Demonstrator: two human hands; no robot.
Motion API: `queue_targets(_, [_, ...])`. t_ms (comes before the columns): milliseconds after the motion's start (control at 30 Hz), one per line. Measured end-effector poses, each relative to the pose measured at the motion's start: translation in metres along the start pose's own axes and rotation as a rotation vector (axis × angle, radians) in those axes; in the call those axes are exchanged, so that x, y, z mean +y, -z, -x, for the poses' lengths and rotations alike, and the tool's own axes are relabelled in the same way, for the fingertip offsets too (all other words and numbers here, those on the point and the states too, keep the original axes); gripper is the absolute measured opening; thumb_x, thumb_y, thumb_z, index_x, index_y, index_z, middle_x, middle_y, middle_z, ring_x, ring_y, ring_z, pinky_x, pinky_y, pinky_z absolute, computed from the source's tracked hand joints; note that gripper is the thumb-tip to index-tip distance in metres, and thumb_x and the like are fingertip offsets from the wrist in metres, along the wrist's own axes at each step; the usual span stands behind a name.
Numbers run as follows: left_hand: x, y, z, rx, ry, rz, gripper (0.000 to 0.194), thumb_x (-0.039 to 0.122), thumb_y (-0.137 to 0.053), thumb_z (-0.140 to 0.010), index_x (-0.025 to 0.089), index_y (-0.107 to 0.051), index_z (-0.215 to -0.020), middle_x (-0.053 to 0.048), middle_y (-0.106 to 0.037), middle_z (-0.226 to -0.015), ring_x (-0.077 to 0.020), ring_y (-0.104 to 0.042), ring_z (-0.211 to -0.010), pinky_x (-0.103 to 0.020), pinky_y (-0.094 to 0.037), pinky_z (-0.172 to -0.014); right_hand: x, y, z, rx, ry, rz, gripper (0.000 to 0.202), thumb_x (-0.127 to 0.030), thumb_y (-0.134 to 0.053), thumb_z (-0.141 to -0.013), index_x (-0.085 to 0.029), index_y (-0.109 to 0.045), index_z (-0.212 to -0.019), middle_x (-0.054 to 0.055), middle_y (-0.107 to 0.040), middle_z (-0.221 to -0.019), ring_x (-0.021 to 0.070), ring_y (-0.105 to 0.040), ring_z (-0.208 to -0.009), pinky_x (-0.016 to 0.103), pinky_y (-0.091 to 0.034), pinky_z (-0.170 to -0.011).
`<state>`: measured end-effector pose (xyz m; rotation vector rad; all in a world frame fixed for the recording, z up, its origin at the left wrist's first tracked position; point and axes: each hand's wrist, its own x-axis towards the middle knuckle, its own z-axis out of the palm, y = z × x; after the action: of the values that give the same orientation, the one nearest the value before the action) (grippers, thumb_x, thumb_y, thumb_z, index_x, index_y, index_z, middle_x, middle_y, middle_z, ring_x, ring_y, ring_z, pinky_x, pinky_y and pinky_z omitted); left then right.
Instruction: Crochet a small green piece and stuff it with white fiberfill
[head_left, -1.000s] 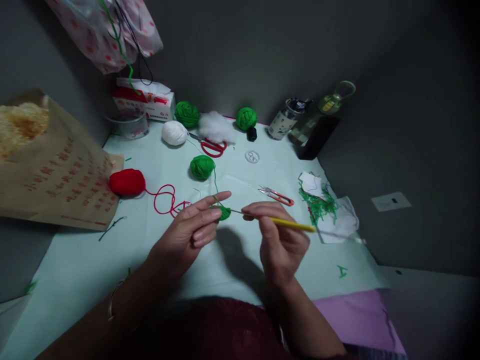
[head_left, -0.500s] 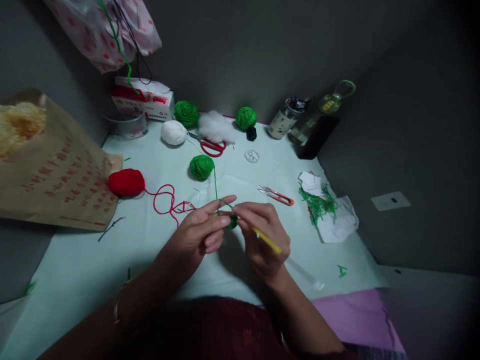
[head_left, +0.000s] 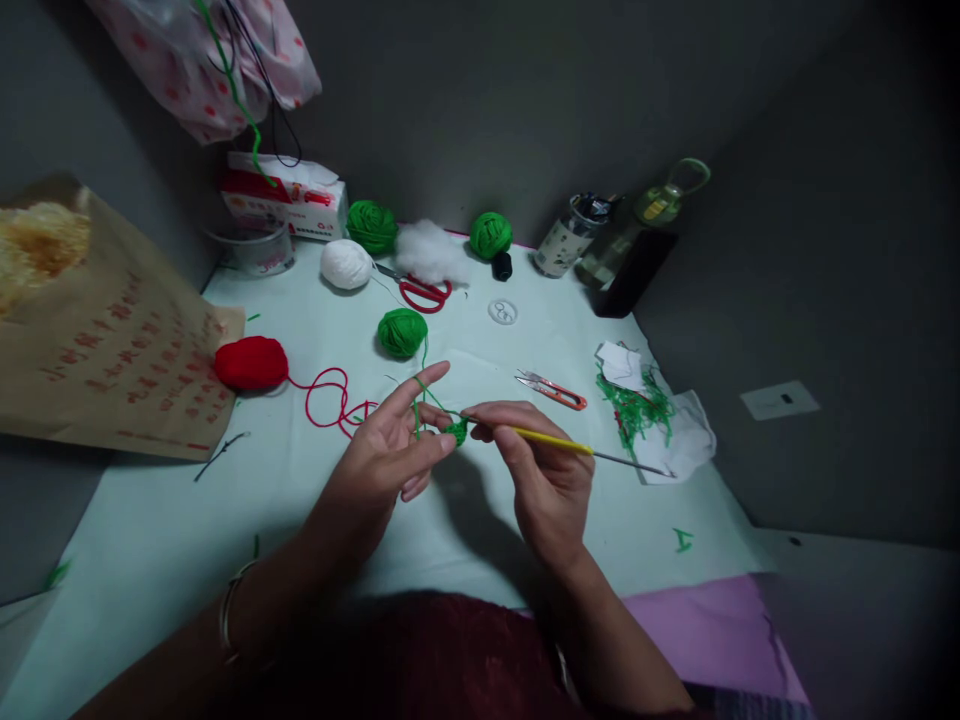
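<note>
Table (head_left: 637, 545): lying beneath both hands, its pale cover showing to the right of the right forearm.
Right hand (head_left: 551, 470): drawing back to its own side since half a second ago, opening a gap from the other hand; thumb and fingers are pinching the hook (head_left: 555, 440); forearm is angling in from lower right.
Left hand (head_left: 386, 455): raising its index finger, yarn (head_left: 437, 398) running over it; thumb is pressing on the green piece (head_left: 459, 432), apparently pinching it against a finger partly hidden behind.
Green ball (head_left: 402, 333): sitting just beyond the left hand, sending yarn to it.
Hook: lying flatter now, rear shaft pointing rightward, tip meeting the work; tip detail too small to tell.
Green piece: staying between the two hands.
Yarn: tightening, it seems; judging mid-stitch, a loop probably being drawn.
</note>
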<state>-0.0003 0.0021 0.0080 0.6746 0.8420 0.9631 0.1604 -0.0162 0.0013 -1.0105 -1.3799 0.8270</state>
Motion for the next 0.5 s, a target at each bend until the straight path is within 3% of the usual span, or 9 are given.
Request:
queue_targets(200, [0.001, -0.002, 0.002, -0.015, 0.009, 0.0, 0.068, 0.021, -0.076, -0.081, 0.027, -0.051, -0.144, -0.001, -0.06, -0.096, 0.0031, -0.031, -0.041, -0.017, -0.023, -0.038, 0.007, 0.004, -0.001, 0.022, -0.055, -0.164, 0.019, -0.023, -0.06, -0.097, -0.028, -0.077, -0.101, 0.002, -0.077, -0.096, 0.0143, -0.067, -0.074, 0.032, -0.056, -0.069])
queue_targets(500, [0.003, -0.006, 0.006, 0.02, -0.035, -0.008, 0.064, 0.023, -0.081, -0.077, 0.024, -0.059, -0.137, 0.003, -0.056, -0.086, 0.0007, -0.033, -0.046, -0.015, -0.023, -0.038, -0.006, 0.001, 0.002, 0.025, 0.032, -0.074, 0.024, -0.014, -0.057, -0.097, -0.028, -0.076, -0.105, 0.001, -0.076, -0.101, 0.0138, -0.069, -0.081, 0.031, -0.059, -0.073])
